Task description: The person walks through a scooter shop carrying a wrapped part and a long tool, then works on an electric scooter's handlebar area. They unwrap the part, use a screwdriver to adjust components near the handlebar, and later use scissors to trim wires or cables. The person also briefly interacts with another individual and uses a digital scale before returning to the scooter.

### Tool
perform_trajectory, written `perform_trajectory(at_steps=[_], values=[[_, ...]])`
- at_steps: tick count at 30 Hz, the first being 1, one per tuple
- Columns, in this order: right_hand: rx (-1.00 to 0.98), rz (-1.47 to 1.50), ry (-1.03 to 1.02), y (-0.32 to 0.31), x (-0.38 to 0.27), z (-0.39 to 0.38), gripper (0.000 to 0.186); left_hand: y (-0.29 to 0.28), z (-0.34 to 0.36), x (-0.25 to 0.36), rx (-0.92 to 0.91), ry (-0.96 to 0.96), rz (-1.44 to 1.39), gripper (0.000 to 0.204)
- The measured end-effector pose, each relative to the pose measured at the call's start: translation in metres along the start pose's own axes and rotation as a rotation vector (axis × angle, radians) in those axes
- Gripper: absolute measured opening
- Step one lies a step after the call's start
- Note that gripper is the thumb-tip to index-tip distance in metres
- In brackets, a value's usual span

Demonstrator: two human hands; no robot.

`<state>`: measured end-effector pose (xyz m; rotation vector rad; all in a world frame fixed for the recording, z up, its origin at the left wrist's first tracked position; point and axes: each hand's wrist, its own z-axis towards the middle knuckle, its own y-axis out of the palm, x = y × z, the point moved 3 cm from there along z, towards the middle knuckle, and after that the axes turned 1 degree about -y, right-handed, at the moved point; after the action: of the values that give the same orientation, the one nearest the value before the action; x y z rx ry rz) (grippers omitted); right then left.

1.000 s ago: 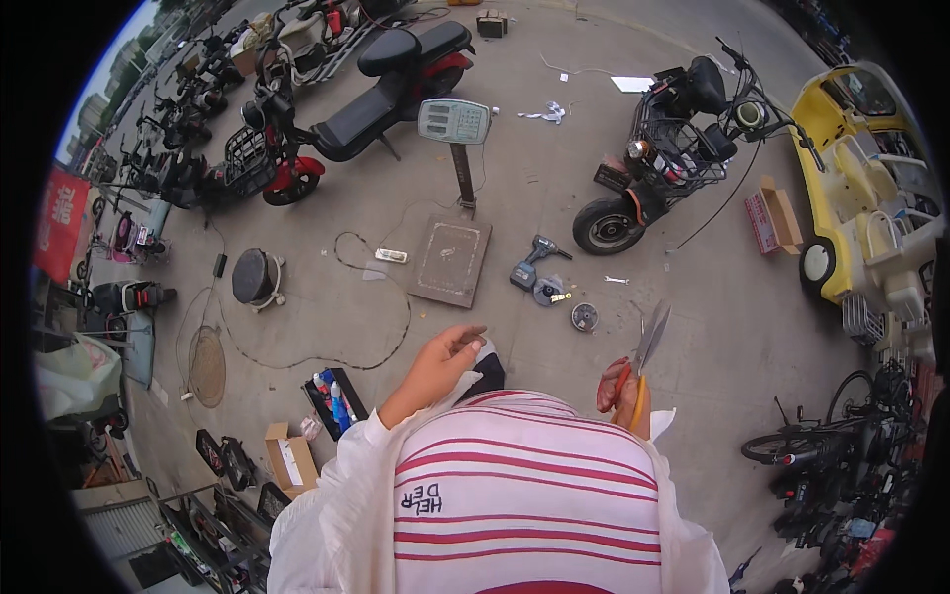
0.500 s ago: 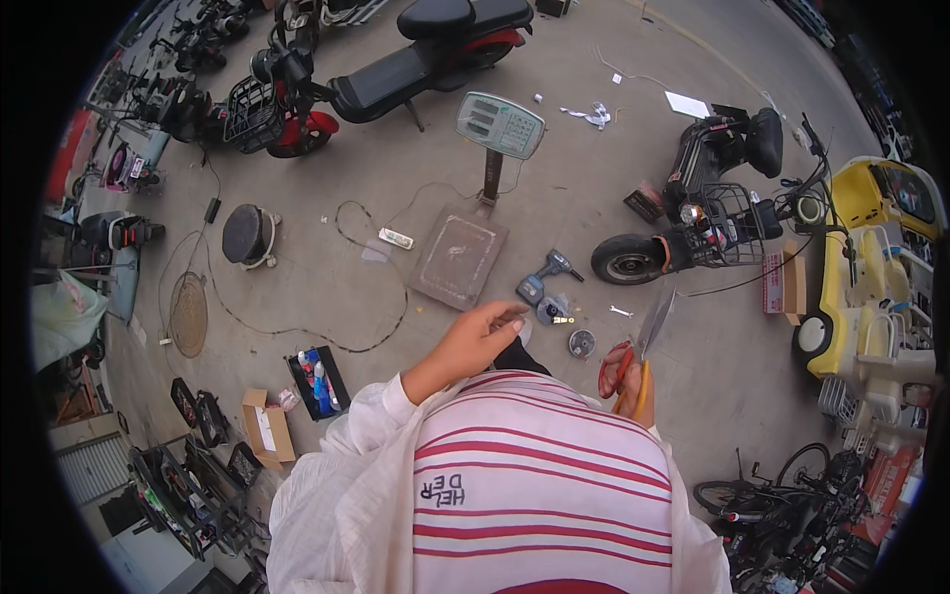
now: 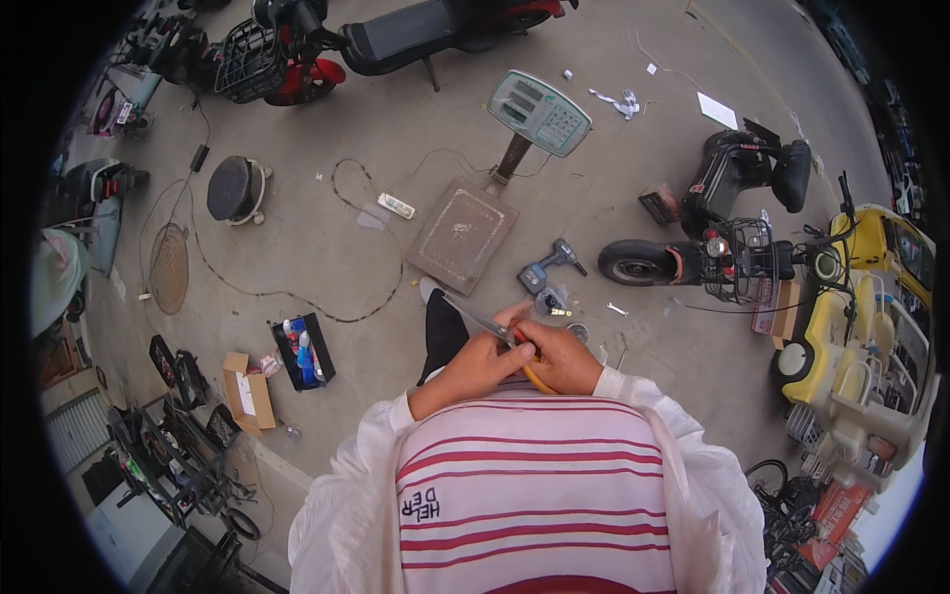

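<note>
Pointing forward-left, grey-bladed scissors (image 3: 483, 318) show orange handles (image 3: 539, 380).

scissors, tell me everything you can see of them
The scissors have grey, metallic-looking blades pointing to the picture's upper left and orange handles, mostly covered. They are held before the torso, the right hand around the handles, the left hand touching near the pivot. Whether the blades are fully closed is hard to tell.
</note>
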<state>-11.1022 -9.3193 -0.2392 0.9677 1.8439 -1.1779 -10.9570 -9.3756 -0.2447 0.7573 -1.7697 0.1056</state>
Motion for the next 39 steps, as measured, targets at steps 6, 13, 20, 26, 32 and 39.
perform_trajectory(at_steps=[6, 13, 20, 26, 32, 39], values=[[-0.169, 0.057, 0.051, 0.029, -0.034, 0.082, 0.034, -0.08, -0.017, 0.011, 0.18, -0.166, -0.209, 0.045], [-0.098, 0.069, 0.182, -0.004, 0.007, 0.185, 0.042, -0.174, -0.022, -0.015, 0.504, -0.16, -0.233, 0.04], [0.254, -0.836, 0.445, -0.085, 0.159, 0.307, 0.058, -0.228, -0.007, -0.047, 0.657, -0.28, -0.217, 0.047], [0.175, -1.061, 0.521, -0.117, 0.237, 0.369, 0.062, -0.238, 0.001, -0.077, 0.757, -0.316, -0.245, 0.05], [0.357, -0.912, 0.364, -0.131, 0.227, 0.387, 0.052, -0.237, 0.015, -0.08, 0.768, -0.355, -0.196, 0.052], [0.449, -0.017, 0.049, -0.163, 0.238, 0.424, 0.032, -0.236, 0.036, -0.09, 0.783, -0.224, -0.258, 0.038]])
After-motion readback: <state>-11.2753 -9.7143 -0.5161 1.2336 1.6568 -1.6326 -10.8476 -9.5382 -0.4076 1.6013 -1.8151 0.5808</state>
